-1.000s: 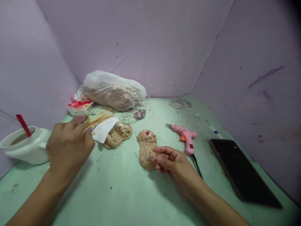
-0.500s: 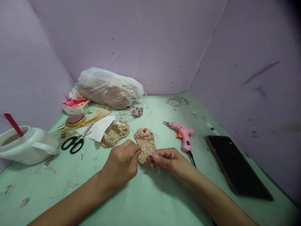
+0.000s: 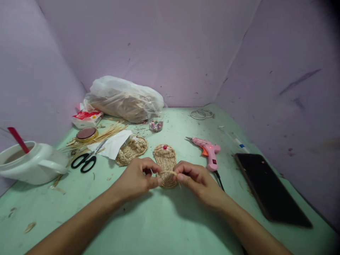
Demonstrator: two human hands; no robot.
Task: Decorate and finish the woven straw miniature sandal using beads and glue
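Note:
A small woven straw slipper sole [image 3: 168, 163] with a red bead and white beads near its far end lies flat in front of me. Above its near half, a thin strand of twisted straw [image 3: 168, 172] stretches between my hands. My right hand [image 3: 195, 180] pinches the strand's right part between thumb and fingers, and a loose tail hangs below. At the strand's left end is my left hand [image 3: 140, 177], thumb and forefinger curled around it, with a small gap showing between them. To the left rests a second woven slipper [image 3: 132, 150], partly under white paper [image 3: 116, 145].
A pink glue gun [image 3: 207, 148] and a dark phone [image 3: 272, 189] lie on the right. Scissors [image 3: 85, 163], a white teapot [image 3: 37, 166], straw strands [image 3: 111, 131] and a round tin [image 3: 86, 134] are left. Behind stand a plastic bag [image 3: 122, 99] and a cup of beads [image 3: 156, 126].
My left hand has loosened from a tight fist-like pinch, its thumb and forefinger parting. My right hand has risen slightly, and the strand now lies more level.

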